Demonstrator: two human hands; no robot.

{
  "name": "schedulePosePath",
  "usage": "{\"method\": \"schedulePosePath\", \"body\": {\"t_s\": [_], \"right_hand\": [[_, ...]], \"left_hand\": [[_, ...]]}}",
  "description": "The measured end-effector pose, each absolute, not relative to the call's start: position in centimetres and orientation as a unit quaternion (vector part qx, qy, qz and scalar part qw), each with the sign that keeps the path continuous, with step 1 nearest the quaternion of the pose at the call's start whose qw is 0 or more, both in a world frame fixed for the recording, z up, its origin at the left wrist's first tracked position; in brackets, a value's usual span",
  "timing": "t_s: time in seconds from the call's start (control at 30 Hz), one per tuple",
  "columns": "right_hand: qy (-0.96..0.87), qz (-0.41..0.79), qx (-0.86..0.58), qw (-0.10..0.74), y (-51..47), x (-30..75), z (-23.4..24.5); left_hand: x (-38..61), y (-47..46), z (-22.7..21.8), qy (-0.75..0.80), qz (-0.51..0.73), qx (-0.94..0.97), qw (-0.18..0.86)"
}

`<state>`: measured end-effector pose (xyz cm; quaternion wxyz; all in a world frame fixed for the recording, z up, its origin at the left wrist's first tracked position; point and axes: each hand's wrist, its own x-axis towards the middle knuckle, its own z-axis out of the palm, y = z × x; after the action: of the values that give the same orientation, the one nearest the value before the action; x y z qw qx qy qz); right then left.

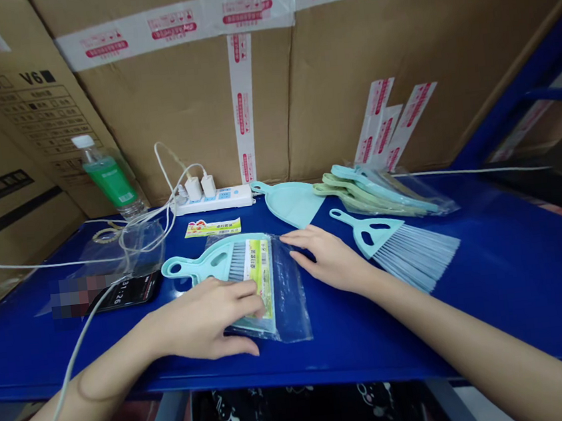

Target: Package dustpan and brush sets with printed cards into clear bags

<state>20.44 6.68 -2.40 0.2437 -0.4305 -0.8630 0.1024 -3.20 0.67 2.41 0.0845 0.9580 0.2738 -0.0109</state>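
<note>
A light-blue dustpan and brush set (201, 267) lies in a clear plastic bag (291, 303) on the blue table, its handles to the left. A yellow-green label card (265, 286) shows on top of it. My left hand (216, 311) rests over the set with fingers spread on the card and brush. At the bag's right edge, my right hand (323, 256) is open, fingers stretched toward the bag. Just right of that hand lies a loose light-blue brush (405, 247) with grey-blue bristles. Behind it is a loose light-blue dustpan (293, 201).
Bagged green and blue sets (384, 189) are piled at the back right. Another label card (212, 228) lies before a white power strip (224, 198) with chargers and cables. A phone (129, 292) and a green-labelled bottle (109, 178) stand left. Cardboard boxes (189, 99) wall the back.
</note>
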Motion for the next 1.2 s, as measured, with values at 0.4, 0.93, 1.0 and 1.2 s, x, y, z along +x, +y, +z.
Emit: {"method": "schedulePosePath", "body": {"t_s": [0.4,0.93,1.0,1.2], "right_hand": [[-0.813,0.084,-0.548,0.180,6.2,21.0,-0.6],[-0.816,0.221,-0.518,0.133,6.4,22.0,-0.2],[-0.821,0.218,-0.514,0.119,6.2,22.1,0.2],[-0.813,0.216,-0.530,0.104,6.1,22.2,0.9]], "left_hand": [[-3.3,0.7,2.8,0.227,-0.011,0.959,0.167],[-3.6,1.2,3.3,0.200,-0.015,0.949,0.244],[-3.6,1.2,3.4,0.198,-0.020,0.948,0.248],[-3.5,1.4,3.7,0.180,-0.010,0.952,0.248]]}}
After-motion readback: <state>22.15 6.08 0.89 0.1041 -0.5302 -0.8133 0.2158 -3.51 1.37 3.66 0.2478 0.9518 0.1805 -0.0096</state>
